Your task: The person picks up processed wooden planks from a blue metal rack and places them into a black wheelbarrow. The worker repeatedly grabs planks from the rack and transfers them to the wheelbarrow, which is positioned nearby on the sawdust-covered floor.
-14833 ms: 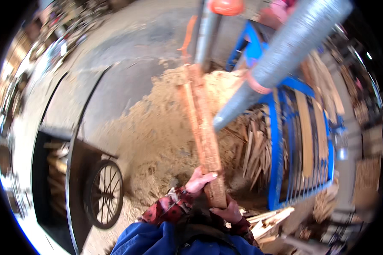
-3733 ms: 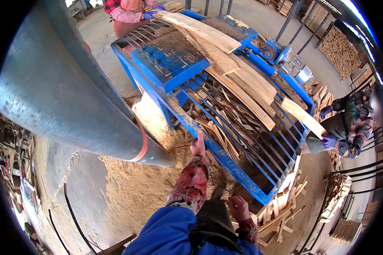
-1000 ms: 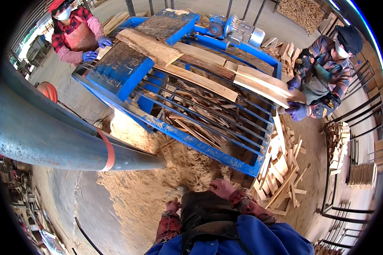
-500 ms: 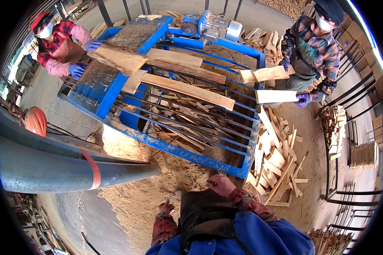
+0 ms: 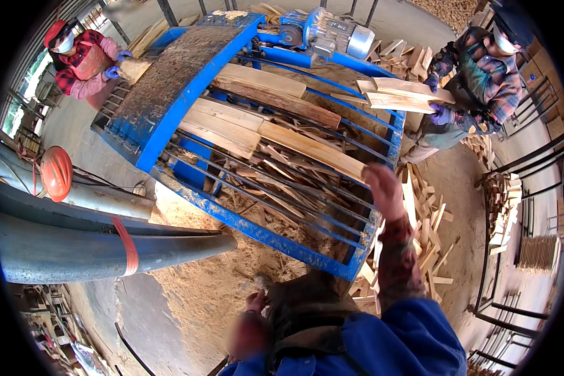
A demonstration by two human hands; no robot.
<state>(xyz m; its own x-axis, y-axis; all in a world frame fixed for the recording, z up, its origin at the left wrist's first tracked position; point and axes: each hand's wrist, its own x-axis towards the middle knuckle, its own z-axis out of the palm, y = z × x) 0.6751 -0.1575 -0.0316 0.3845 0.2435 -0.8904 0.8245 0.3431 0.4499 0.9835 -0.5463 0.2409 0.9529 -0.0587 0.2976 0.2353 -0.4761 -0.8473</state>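
My right hand (image 5: 385, 191) is stretched out at the right end of a long pale board (image 5: 313, 147); its fingertips reach that end, slightly blurred, and whether they touch is not clear. The board lies across the rails of a blue machine frame (image 5: 250, 229). Beside it to the left lie wider pale boards (image 5: 222, 125), with a bark-edged board (image 5: 282, 103) behind. My left hand (image 5: 255, 302) hangs low near my dark apron (image 5: 304, 307), fingers loosely apart, holding nothing.
A person (image 5: 84, 62) at the far left holds a board (image 5: 135, 69) at the machine. Another person (image 5: 482, 75) at the right holds boards (image 5: 407, 97). Offcuts (image 5: 429, 232) pile up right of the frame. A large grey pipe (image 5: 75, 244) stands left; a motor (image 5: 332, 34) sits behind.
My right hand has risen from my waist to the board's end. The long board has shifted right, and wider boards show behind it. The right person has brought two boards together.
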